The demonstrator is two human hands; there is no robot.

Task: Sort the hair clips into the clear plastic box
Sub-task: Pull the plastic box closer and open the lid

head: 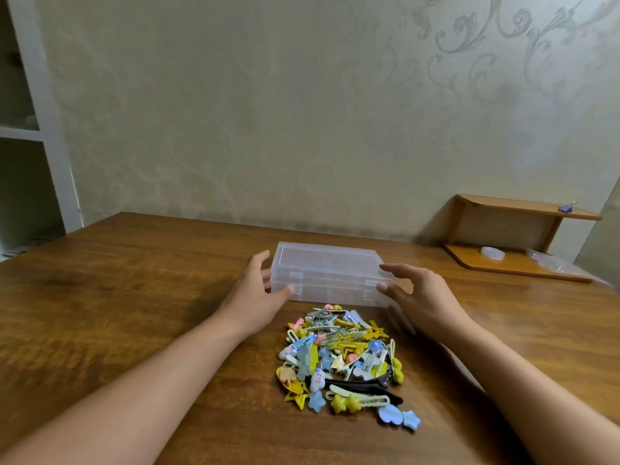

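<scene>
— Looking at the clear plastic box [330, 271]: where is it?
— On the wooden worktop [134, 280], lid closed, just beyond the heap of hair clips [345, 359].
— And the hands?
— Left hand [260, 290] touches the box's left end, thumb on the front edge, fingers spread, grip released. Right hand [416, 292] is at the right end, fingers apart, clasping nothing.

Both bare forearms reach forward, left hand [260, 290] and right hand [416, 293] spread wide (fingers [397, 268] loosely curled), palms facing inward
</scene>
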